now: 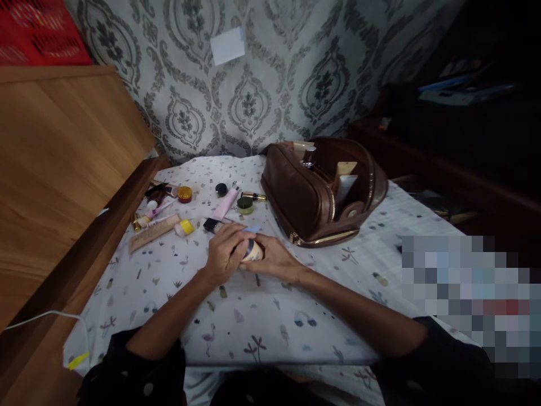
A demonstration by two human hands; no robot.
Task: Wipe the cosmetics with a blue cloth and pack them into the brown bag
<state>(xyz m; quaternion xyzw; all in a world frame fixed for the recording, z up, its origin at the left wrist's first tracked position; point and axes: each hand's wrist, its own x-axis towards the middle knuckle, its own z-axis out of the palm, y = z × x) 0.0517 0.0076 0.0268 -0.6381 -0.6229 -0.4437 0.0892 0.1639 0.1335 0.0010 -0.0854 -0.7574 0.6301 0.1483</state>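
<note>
Between my two hands is a small cream-coloured cosmetic container [253,251] with a dark band; fingers cover much of it. My left hand [225,252] closes around its left side, and my right hand [276,258] grips it from the right. A light blue patch [251,229] shows just above the fingers; I cannot tell whether it belongs to the container. Just beyond my left hand lie a black-capped bottle [211,225] and a pink tube [226,204]. A green jar with a dark lid [245,205] sits farther back.
An open brown cosmetic bag [304,192] with tubes inside stands back right. More cosmetics lie at left: a beige tube [153,232], a yellow-capped item [184,228], a red-and-gold jar [184,194]. A wooden panel [63,169] borders the left, the patterned wall [249,101] the back.
</note>
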